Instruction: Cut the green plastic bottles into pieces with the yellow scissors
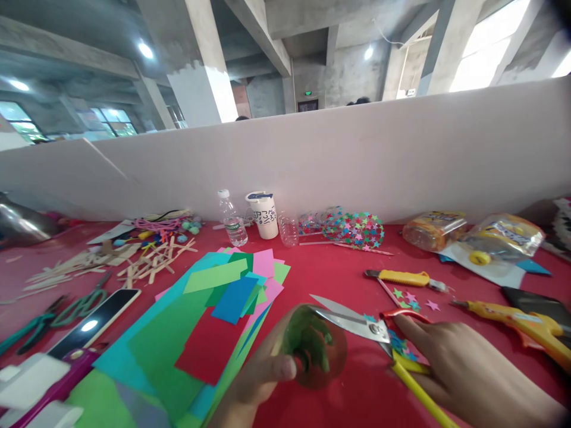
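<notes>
The left hand (254,380) grips a cut-off clear plastic bottle piece (314,348) with a green tint, its fingers wrapped around the near side and the open mouth turned up toward the camera, just above the red desk (339,273). The right hand (468,368) holds scissors (357,321) with red and yellow handles; its fingers sit in and around the handle loops, and the blades stand parted with the tip resting at the bottle piece's rim. By the look of it, the step in hand is trimming that rim, and the next cut would call for the left hand to steady and turn the piece while the blades close on the thin wall without slipping. The bottle piece itself appears empty, though the green tint makes it hard to tell. At the back of the desk stand a small water bottle (232,221) with a white cap, a white lidded cup (263,214) and another clear bottle (288,230); their contents cannot be read. Beside them lies a clear bag of coloured foam stars (352,227), and 2 clear packets (473,236) with yellow contents sit farther right. Loose coloured paper sheets (214,321) lie just left of the left hand, with a yellow utility knife (401,277) and a yellow glue gun (521,321) to the right.
</notes>
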`<act>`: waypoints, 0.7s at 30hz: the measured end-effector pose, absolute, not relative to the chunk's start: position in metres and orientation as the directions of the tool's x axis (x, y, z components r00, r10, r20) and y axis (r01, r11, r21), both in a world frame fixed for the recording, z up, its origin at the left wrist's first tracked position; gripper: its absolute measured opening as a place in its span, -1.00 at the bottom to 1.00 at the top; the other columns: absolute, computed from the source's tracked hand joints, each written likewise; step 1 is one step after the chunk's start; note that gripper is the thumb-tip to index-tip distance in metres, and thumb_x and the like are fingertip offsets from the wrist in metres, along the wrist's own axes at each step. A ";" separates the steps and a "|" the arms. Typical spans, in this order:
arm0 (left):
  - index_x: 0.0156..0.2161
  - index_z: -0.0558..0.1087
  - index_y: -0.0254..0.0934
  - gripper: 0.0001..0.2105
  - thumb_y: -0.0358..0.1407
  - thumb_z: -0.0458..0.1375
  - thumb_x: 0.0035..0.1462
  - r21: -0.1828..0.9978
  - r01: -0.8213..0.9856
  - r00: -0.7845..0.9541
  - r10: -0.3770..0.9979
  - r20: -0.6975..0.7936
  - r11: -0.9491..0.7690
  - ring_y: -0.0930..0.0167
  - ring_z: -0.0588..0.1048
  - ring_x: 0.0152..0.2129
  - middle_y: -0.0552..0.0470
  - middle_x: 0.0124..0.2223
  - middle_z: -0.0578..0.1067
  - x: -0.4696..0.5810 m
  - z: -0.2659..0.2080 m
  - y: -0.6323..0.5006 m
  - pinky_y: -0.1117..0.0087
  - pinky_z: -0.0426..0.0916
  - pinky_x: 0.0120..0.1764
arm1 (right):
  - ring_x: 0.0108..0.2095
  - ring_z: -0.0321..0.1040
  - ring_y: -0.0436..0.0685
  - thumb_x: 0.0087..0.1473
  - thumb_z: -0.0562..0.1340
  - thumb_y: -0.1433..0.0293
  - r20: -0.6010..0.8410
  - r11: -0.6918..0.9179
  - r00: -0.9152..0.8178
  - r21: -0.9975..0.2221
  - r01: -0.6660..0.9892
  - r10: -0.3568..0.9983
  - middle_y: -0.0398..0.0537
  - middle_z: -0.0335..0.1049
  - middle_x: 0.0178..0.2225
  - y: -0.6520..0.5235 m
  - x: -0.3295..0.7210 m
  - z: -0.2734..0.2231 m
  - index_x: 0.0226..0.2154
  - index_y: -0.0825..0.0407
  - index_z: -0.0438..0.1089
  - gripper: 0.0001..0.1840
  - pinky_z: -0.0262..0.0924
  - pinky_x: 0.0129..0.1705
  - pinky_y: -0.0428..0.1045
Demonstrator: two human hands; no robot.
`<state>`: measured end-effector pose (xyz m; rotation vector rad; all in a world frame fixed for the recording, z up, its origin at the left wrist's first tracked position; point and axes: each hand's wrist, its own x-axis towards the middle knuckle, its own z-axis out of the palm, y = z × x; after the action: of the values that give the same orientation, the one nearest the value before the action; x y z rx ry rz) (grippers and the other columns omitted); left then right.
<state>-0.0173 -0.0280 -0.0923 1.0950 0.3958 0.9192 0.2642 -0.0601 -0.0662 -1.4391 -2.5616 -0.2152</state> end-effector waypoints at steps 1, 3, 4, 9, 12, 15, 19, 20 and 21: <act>0.16 0.36 -0.28 -0.31 -0.05 0.34 -0.08 0.887 -0.435 0.588 0.795 0.148 0.157 0.00 0.37 0.09 -0.22 0.04 0.51 -0.017 -0.092 -0.028 0.05 0.17 0.14 | -0.64 0.50 0.29 0.01 0.15 0.40 0.224 0.515 -0.506 0.023 0.857 0.833 -0.03 0.54 -0.58 -0.060 0.265 -0.066 -0.28 0.07 0.37 -0.83 0.18 -0.68 0.04; 0.18 0.33 -0.27 -0.29 -0.06 0.34 -0.08 0.883 -0.440 0.587 0.796 0.147 0.161 -0.01 0.35 0.11 -0.22 0.07 0.48 -0.017 -0.092 -0.029 0.05 0.15 0.16 | -0.64 0.49 0.29 0.01 0.14 0.41 0.194 0.514 -0.505 0.006 0.858 0.841 -0.05 0.52 -0.59 -0.059 0.265 -0.066 -0.30 0.06 0.37 -0.84 0.12 -0.67 0.03; 0.19 0.32 -0.26 -0.29 -0.06 0.33 -0.07 0.880 -0.448 0.583 0.798 0.153 0.158 0.00 0.34 0.12 -0.21 0.09 0.47 -0.017 -0.092 -0.030 0.05 0.14 0.16 | -0.64 0.49 0.29 0.02 0.14 0.41 0.182 0.514 -0.505 0.001 0.858 0.843 -0.04 0.52 -0.59 -0.059 0.265 -0.066 -0.29 0.05 0.37 -0.84 0.09 -0.67 0.03; 0.18 0.34 -0.23 -0.30 -0.07 0.35 -0.08 0.873 -0.458 0.600 0.783 0.166 0.166 0.02 0.38 0.08 -0.19 0.06 0.49 -0.020 -0.096 -0.030 0.11 0.21 0.11 | -0.61 0.49 0.34 -0.01 0.15 0.44 0.116 0.485 -0.480 -0.014 0.874 0.869 -0.03 0.50 -0.57 -0.056 0.263 -0.065 -0.34 0.00 0.34 -0.89 0.00 -0.65 0.03; 0.15 0.38 -0.19 -0.34 -0.09 0.36 -0.08 0.853 -0.491 0.569 0.807 0.159 0.179 0.11 0.50 -0.07 -0.14 -0.01 0.55 -0.019 -0.099 -0.028 0.21 0.33 -0.02 | -0.62 0.49 0.35 0.03 0.13 0.41 0.156 0.484 -0.476 -0.012 0.875 0.865 -0.02 0.51 -0.57 -0.056 0.263 -0.065 -0.31 0.02 0.34 -0.88 0.04 -0.66 0.04; 0.10 0.43 -0.22 -0.42 0.06 0.23 0.03 0.783 -0.583 0.520 0.840 0.153 0.218 0.21 0.58 -0.32 -0.17 -0.09 0.59 -0.013 -0.097 -0.026 0.26 0.40 -0.23 | -0.62 0.50 0.34 0.12 0.10 0.33 0.243 0.470 -0.453 -0.017 0.882 0.858 0.04 0.55 -0.55 -0.057 0.264 -0.069 -0.27 0.04 0.32 -0.84 0.12 -0.68 0.05; -0.02 0.53 -0.28 -0.41 0.17 0.10 0.08 0.692 -0.660 0.434 0.900 0.033 0.293 0.29 0.58 -0.34 -0.15 -0.19 0.62 -0.007 -0.089 -0.024 0.36 0.39 -0.27 | -0.53 0.53 0.32 0.20 0.03 0.29 0.186 0.385 -0.356 -0.155 0.910 0.916 0.06 0.59 -0.46 -0.058 0.264 -0.074 -0.23 0.00 0.28 -0.82 0.21 -0.61 0.04; -0.02 0.53 -0.30 -0.41 0.16 0.11 0.08 0.681 -0.665 0.427 0.904 0.012 0.305 0.28 0.58 -0.32 -0.16 -0.17 0.61 -0.006 -0.088 -0.023 0.35 0.40 -0.26 | -0.52 0.53 0.31 0.22 0.01 0.28 0.151 0.364 -0.340 -0.184 0.913 0.928 0.03 0.58 -0.47 -0.058 0.264 -0.075 -0.24 -0.02 0.28 -0.81 0.22 -0.59 0.04; -0.02 0.53 -0.31 -0.44 0.12 0.14 0.08 0.675 -0.668 0.428 0.904 0.004 0.313 0.27 0.58 -0.30 -0.17 -0.15 0.61 -0.006 -0.086 -0.022 0.33 0.40 -0.24 | -0.52 0.53 0.31 0.22 0.01 0.26 0.124 0.348 -0.329 -0.205 0.915 0.936 0.00 0.56 -0.49 -0.057 0.264 -0.077 -0.27 -0.04 0.27 -0.81 0.22 -0.58 0.05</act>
<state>-0.0060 -0.0224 -0.0863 0.6621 0.4142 1.0756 0.2638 -0.0575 -0.0767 -1.6710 -2.3906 0.1435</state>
